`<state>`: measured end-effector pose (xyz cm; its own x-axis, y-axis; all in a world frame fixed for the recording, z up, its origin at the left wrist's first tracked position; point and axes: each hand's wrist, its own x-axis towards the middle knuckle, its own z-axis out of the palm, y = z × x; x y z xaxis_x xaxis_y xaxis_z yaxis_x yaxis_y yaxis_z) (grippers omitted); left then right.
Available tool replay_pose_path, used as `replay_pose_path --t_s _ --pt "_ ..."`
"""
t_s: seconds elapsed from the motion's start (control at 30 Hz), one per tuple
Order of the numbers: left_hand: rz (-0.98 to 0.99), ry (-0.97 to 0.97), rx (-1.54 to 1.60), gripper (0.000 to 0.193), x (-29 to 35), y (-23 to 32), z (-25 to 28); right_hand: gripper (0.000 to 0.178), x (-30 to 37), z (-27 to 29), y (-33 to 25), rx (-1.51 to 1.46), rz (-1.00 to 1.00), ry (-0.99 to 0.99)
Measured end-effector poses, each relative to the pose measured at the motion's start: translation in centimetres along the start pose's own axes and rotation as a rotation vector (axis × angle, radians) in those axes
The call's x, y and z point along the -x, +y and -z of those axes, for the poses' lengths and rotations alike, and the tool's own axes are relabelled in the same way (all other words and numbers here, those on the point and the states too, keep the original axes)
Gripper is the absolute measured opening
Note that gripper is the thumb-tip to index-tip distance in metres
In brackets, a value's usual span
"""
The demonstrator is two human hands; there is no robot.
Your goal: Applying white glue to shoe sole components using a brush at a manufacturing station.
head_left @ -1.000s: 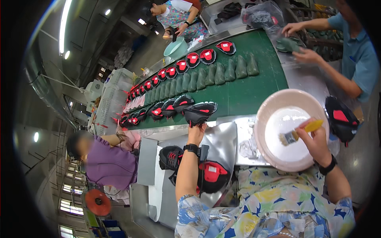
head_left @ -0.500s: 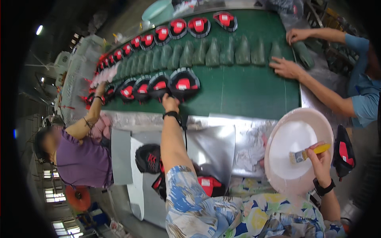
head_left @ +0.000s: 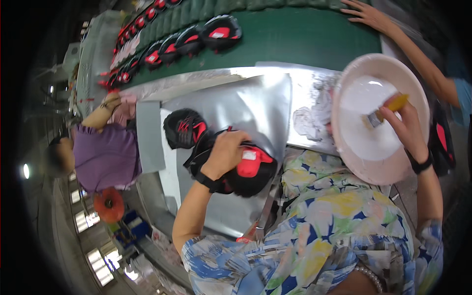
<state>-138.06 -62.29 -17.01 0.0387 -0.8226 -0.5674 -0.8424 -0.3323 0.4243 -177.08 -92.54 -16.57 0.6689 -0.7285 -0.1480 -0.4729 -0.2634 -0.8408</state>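
My left hand [head_left: 227, 153] is closed over the edge of a black shoe upper [head_left: 263, 179] with a red lining and white label, on the sheet-metal surface [head_left: 265, 110] in front of me. Another black upper with red laces [head_left: 184, 129] rests just left of it. In my right hand [head_left: 410, 130] is a paintbrush [head_left: 393, 104] with a yellow handle. Its bristles point down over the white liquid [head_left: 366, 115] in a pale pink basin [head_left: 344, 162]; whether they touch it I cannot tell.
Several black-and-red uppers [head_left: 221, 37] line the green conveyor belt [head_left: 295, 42] beyond, near a row of dark green shoe lasts [head_left: 216, 9]. A crumpled white cloth [head_left: 307, 123] lies left of the basin. A co-worker in purple [head_left: 105, 155] is at left; another's hand [head_left: 368, 17] reaches in at right.
My left hand has come back from the uppers on the belt to the one on the metal surface. The view has tilted down. The brush stays in my right hand above the basin.
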Motion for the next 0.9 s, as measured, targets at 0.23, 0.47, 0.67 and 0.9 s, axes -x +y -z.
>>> replay_pose_path --t_s 0.23,0.47,0.67,0.9 --pt "-0.045 1.124 -0.173 0.059 -0.3 7.5 5.1 0.026 -0.5 -1.3 2.5 -0.074 0.112 0.122" --pt "-0.377 0.329 0.067 0.033 -3.2 6.4 -4.4 0.025 2.0 -4.5 0.2 0.201 0.145 -0.146" --pt "-0.246 0.382 0.299 0.044 -5.1 5.4 -4.2 0.021 2.2 -4.6 -1.0 0.129 0.163 0.041" --pt "-0.141 0.435 -0.039 0.028 -8.8 2.1 -2.7 0.020 3.5 -3.6 0.2 0.386 0.307 -0.147"
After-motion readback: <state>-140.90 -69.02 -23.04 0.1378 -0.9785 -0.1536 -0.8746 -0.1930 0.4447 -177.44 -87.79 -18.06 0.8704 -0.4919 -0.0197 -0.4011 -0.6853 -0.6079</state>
